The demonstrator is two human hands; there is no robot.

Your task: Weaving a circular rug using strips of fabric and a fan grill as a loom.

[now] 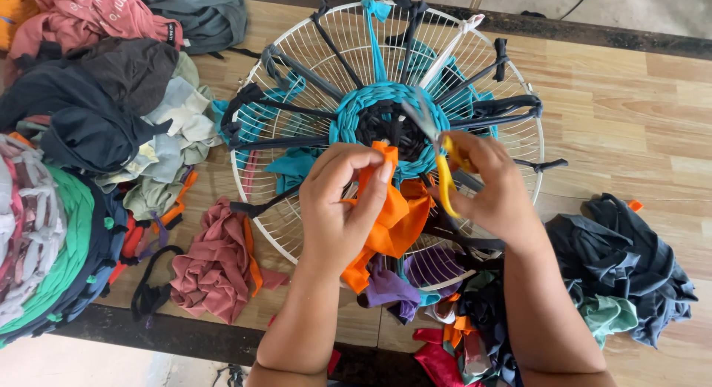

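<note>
item: orange cloth strip (pixel 391 212), held over the near half of the round white wire frame (pixel 519 97) on the wooden table (pixel 630 112).

hands: your left hand (pixel 337 205) is pinched closed on the upper end of the orange strip, thumb and forefinger meeting at its top edge. your right hand (pixel 493 187) is closed through the yellow-handled scissors (pixel 443 172); the blades point up and left toward the frame's centre and are motion-blurred, so you cannot tell how far apart they stand.

risks, as judged: the blade tips sit near the teal woven ring (pixel 386 109) and the dark spokes (pixel 489 109) tied across the frame; a loose snip could nick a strand already woven or a taut spoke and let it go slack. your left fingertips are close to the blades, so a misjudged cut could catch them. bunched cloth may cut ragged or uneven.

condition of item: bright orange, soft knit, crumpled and folded on itself, hanging down past the frame's near rim onto purple scraps (pixel 393 287).

surroundings: heap of dark and pale garments (pixel 111 112) at left, rust-pink bundle (pixel 215 264) near the left forearm, dark blue pile (pixel 623 261) at right.
</note>
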